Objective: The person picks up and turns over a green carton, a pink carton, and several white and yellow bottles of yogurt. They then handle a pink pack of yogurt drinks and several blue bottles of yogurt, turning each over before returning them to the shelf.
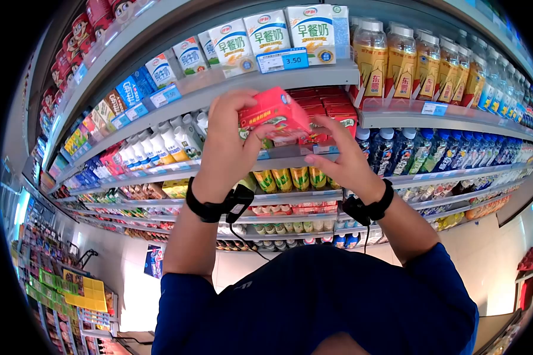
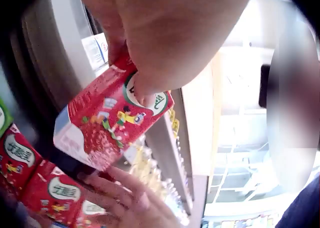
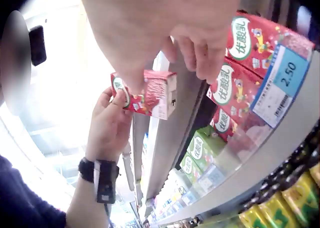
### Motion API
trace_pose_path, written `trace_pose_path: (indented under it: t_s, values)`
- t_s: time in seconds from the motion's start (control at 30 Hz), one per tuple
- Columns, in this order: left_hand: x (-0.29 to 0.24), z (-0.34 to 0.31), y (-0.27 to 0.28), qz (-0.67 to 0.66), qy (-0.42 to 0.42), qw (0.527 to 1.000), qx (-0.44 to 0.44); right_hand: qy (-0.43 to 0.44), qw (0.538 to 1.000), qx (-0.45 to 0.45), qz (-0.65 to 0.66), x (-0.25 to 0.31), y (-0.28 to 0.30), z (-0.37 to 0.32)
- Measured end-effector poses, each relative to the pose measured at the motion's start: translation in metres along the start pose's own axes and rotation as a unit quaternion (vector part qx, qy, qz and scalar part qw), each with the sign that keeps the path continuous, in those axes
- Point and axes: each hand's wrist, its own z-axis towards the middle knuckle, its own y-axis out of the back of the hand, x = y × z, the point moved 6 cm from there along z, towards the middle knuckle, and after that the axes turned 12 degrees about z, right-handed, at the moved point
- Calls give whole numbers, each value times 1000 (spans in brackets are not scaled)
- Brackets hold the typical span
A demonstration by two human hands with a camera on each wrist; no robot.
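My left hand (image 1: 228,145) pinches a red milk-drink carton (image 1: 278,113) by one end, thumb on its printed side. The carton is tilted in front of the shelves; in the left wrist view its printed face with a green-and-white label and cartoon figures shows below my palm. My right hand (image 1: 346,163) is beside the carton's far end, fingers spread and slightly bent, with nothing held. Matching red cartons (image 3: 235,85) stand on the shelf near my right hand in the right wrist view, behind a blue price tag (image 3: 282,75) reading 2.50.
Above is a shelf of white milk boxes (image 1: 266,32) with a 3.50 tag (image 1: 283,60). Amber bottles (image 1: 370,56) stand at the upper right, dark blue-capped bottles (image 1: 385,148) below them. Yellow cans (image 1: 281,179) line a lower shelf. Green cartons (image 3: 202,148) neighbour the red ones.
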Motion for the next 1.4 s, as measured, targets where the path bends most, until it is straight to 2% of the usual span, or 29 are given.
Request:
trace_pose_path:
  t_s: [0.03, 0.07, 0.1, 0.13, 0.17, 0.23, 0.3, 0.37, 0.4, 0.43, 0.47, 0.57, 0.67, 0.73, 0.8, 0.83, 0.87, 0.9, 0.93, 0.97, 1.0, 1.03, 1.07, 1.1, 1.13, 1.2, 1.3, 1.4]
  values:
    - [5, -2, 0, -112, 47, 993, 13, -1, 1000, 7, 4, 5, -3, 3]
    - [5, -4, -5, -173, 48, 983, 33, -28, 996, 51, 61, 10, -9, 6]
    - [5, -7, -8, -172, 57, 983, 30, -56, 987, 96, 118, 12, -17, 5]
    - [3, -11, -17, -200, 71, 974, 83, -98, 981, 99, 137, 9, -21, -1]
    - [1, -15, -25, -229, 84, 960, 134, -101, 979, 105, 139, 8, -24, -7]
    - [9, -26, -34, -231, 109, 956, 145, -181, 954, 74, 225, -4, -27, -15]
    - [13, -34, -42, -217, 137, 954, 152, -170, 955, 54, 238, -3, -30, -20]
    - [9, -38, -45, -175, 137, 964, 143, -144, 984, -12, 104, -1, -22, -21]
    - [2, -44, -50, -286, 199, 923, 164, -144, 984, -10, 104, -1, -21, -22]
    - [-4, -51, -56, -391, 256, 865, 181, -22, 997, -29, -69, 12, -14, -19]
    - [-10, -57, -63, -472, 221, 837, 165, 101, 964, -48, -240, 27, -14, -21]
    - [-11, -62, -64, -503, 191, 833, 127, 143, 959, -20, -242, 31, -21, -26]
    - [4, -67, -61, -479, 208, 841, 144, 190, 947, -20, -257, 37, -31, -36]
    - [6, -68, -63, -467, 204, 846, 156, 189, 951, -17, -245, 39, -33, -35]
    - [5, -68, -59, -470, 198, 850, 130, 187, 954, -15, -233, 35, -35, -37]
    - [5, -67, -57, -471, 198, 850, 131, 119, 982, -19, -146, 19, -34, -37]
    - [4, -62, -51, -382, 158, 900, 137, 50, 997, -23, -57, 5, -33, -35]
    - [3, -56, -45, -289, 117, 940, 142, 49, 997, -23, -58, 4, -34, -33]
    - [4, -51, -42, -290, 118, 939, 142, -54, 990, -8, 132, -9, -37, -31]
    - [4, -44, -35, -182, 68, 973, 128, -155, 936, 6, 315, -20, -45, -32]
    - [1, -39, -30, -72, 17, 991, 112, -152, 938, 46, 309, -23, -47, -30]
    - [0, -35, -27, -74, 17, 991, 113, -154, 938, 45, 308, -26, -43, -26]
    - [0, -31, -26, -85, 29, 989, 119, -90, 976, 77, 181, -21, -38, -19]
    - [3, -26, -25, -94, 40, 987, 125, -22, 993, 107, 50, -14, -35, -14]
    - [2, -23, -25, -68, 37, 991, 107, -22, 993, 106, 50, -13, -30, -13]
    - [12, -15, -29, -57, 33, 993, 98, 37, 995, 27, -92, -7, -13, -12]
    - [30, -4, -40, -49, 30, 994, 96, 0, 999, -10, -46, -9, -2, -19]
    - [38, -5, -57, -42, 20, 992, 118, -10, 999, 20, -47, -8, 1, -32]
